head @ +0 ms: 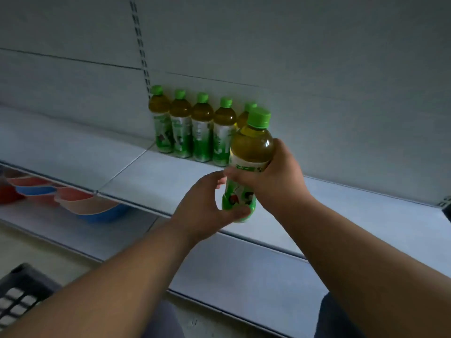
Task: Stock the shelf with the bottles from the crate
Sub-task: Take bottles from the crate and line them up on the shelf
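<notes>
Above the shelf (170, 176) front, my right hand (273, 181) wraps the bottle (249, 162) upright — ready to join the row (195, 128) behind; my left hand (205, 211), fingers curled, touches its base — steadying, I think.

Both forearms are left bare to the frame edge; no sleeves, watch, rings or gloves are seen. Left hand (207, 206) and right hand (273, 176) are uncovered, nails kept short. Knees (339, 318) at the bottom edge are covered in dark blue-grey trouser fabric, blurred.
</notes>
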